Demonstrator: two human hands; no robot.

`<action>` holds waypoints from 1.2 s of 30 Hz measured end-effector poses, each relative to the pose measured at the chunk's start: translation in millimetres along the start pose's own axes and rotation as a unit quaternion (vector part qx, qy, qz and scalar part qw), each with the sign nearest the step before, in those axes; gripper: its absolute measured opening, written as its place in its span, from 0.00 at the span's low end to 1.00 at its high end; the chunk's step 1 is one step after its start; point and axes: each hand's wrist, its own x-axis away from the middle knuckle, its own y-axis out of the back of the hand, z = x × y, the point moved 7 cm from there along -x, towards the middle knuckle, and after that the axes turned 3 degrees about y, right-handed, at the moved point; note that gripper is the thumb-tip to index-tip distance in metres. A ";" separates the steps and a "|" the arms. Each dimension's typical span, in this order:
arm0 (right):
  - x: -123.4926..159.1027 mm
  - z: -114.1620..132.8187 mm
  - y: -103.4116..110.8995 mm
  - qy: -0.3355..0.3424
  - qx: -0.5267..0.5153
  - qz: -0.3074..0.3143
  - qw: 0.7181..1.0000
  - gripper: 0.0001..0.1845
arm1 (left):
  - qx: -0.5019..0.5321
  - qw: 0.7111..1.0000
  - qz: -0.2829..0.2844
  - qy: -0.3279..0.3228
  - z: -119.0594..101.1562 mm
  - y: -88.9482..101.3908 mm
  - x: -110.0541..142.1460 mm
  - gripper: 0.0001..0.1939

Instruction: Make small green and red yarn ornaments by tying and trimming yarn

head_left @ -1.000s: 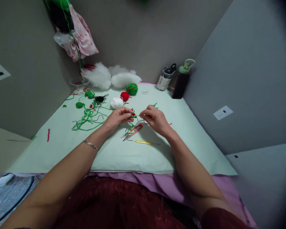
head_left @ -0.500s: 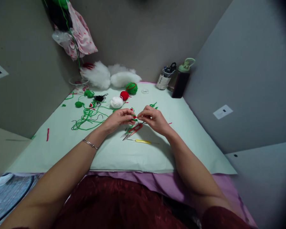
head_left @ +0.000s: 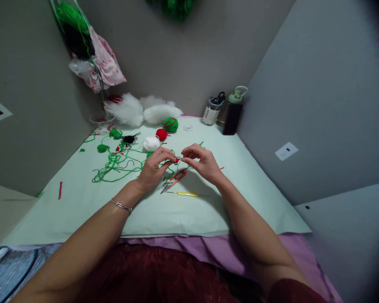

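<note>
Over the middle of the table, my left hand [head_left: 155, 167] pinches a small red, white and green crocheted piece [head_left: 177, 160], partly covered by the fingers. My right hand [head_left: 201, 161] is just to its right, thumb and fingertips closed on a thin needle-like thing [head_left: 181, 158] that points at the piece. Dark thread hangs below the fingertips. Beneath the hands lie red-handled thread snips [head_left: 177, 177] and a crochet hook [head_left: 188, 194] with a yellow handle.
Left lie tangled green yarn [head_left: 109, 171] and black yarn [head_left: 129, 139]. Behind are white [head_left: 151, 143], red [head_left: 161, 134] and green [head_left: 170, 124] yarn balls and white stuffing [head_left: 128, 110]. A pen cup [head_left: 211, 114] and bottle [head_left: 233, 118] stand back right, near the wall.
The view has tilted up slightly. My left hand has turned the crocheted piece, and the right fingertips have come closer to it, then spread a little at the knuckles.
</note>
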 end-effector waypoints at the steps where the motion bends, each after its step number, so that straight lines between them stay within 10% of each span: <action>1: 0.1 -0.6 -0.2 -0.002 0.000 0.001 1.000 0.05 | -0.023 1.000 -0.006 -0.019 -3.4 1.1 0.4 0.05; 6: 0.3 1.4 -0.6 -0.009 -0.002 0.022 1.000 0.05 | -0.048 0.999 -0.002 -0.025 -7.2 1.3 1.3 0.06; 10: 0.5 -0.6 0.0 -0.032 -0.016 0.038 0.999 0.05 | 0.050 0.992 0.031 0.110 10.7 -7.1 2.0 0.02; 15: 0.2 -19.7 3.7 -0.123 -0.111 -0.020 0.986 0.09 | 0.280 0.896 0.094 0.332 31.3 -28.7 13.6 0.08; 21: -1.0 -26.2 0.8 -0.141 -0.139 -0.033 0.980 0.11 | 0.370 0.835 0.095 0.396 35.0 -33.0 18.5 0.12; 36: 4.6 10.8 -16.1 0.051 0.209 0.028 0.976 0.08 | 0.390 0.790 0.038 0.471 48.2 -30.5 23.0 0.14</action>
